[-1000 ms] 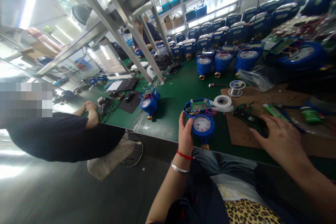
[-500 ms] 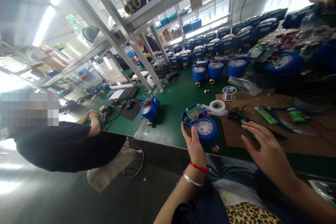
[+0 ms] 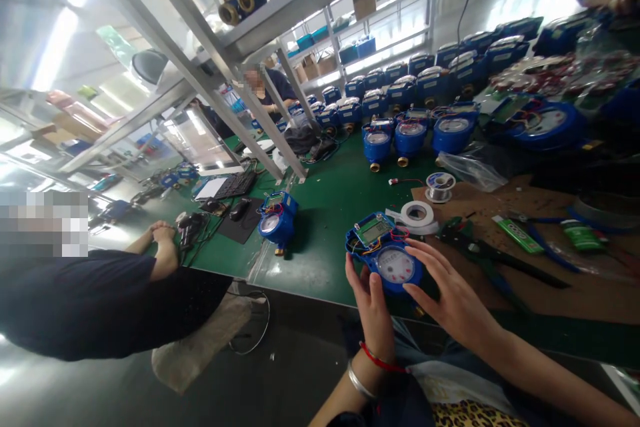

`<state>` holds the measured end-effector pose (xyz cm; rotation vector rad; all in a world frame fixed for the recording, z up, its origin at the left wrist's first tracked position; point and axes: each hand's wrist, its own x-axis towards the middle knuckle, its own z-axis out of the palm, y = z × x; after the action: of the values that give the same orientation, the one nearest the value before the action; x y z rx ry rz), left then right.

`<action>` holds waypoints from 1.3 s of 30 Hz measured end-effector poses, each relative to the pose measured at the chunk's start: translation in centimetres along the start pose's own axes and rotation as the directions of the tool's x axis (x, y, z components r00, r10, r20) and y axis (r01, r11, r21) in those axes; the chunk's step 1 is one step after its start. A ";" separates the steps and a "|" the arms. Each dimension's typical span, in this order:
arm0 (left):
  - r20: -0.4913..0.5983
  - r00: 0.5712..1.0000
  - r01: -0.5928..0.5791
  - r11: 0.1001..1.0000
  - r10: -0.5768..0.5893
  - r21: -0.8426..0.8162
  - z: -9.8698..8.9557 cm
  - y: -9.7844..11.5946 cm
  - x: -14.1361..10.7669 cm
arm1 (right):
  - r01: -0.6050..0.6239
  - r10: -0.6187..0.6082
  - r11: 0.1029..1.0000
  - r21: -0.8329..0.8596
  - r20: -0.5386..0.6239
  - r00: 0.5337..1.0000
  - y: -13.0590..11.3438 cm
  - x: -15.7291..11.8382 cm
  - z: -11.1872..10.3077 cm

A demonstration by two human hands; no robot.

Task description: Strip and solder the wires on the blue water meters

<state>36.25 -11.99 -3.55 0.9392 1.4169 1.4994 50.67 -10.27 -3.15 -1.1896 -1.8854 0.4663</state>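
Note:
A blue water meter (image 3: 396, 265) with its upper housing uncovered lies at the bench's front edge. Its small display board (image 3: 376, 232) and coloured wires show above the round white dial. My left hand (image 3: 374, 310) grips the meter's left side, thumb at the lower front and fingers along the housing. On the other side, my right hand (image 3: 450, 287) has its fingers stretched and apart, with fingertips at the right rim of the dial; firm contact cannot be made out. The meter's brass end is largely hidden behind the right hand.
Right of the meter are a tape roll (image 3: 417, 215), a solder spool (image 3: 440, 187) and black-handled cutters (image 3: 493, 255) on brown cardboard (image 3: 600, 293). Another open meter (image 3: 277, 221) stands left. Rows of meters (image 3: 417, 85) line the back. A co-worker (image 3: 100, 300) sits at left.
My right hand has moved left from over the cutters to the meter's right side, uncovering the cutters. My left hand stays on the meter. The view has shifted slightly.

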 end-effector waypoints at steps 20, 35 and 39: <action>0.073 0.989 -0.139 0.964 0.125 0.227 -2.5 -2.6 4.1 | -0.083 0.087 0.991 -0.103 0.042 0.995 5.1 3.9 -7.8; 0.071 0.937 -0.344 0.869 0.341 0.356 -4.7 -3.7 4.1 | -0.054 0.157 0.910 -0.411 0.220 0.963 17.4 8.1 -9.7; 0.040 0.956 -0.286 0.899 0.289 0.332 -4.3 -2.8 3.6 | -0.012 0.138 0.908 -0.420 0.270 0.953 19.3 8.5 -9.5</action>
<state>31.18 -10.20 -6.81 1.4044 1.6275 1.4978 67.40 5.29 -6.84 -1.5442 -2.2789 0.3025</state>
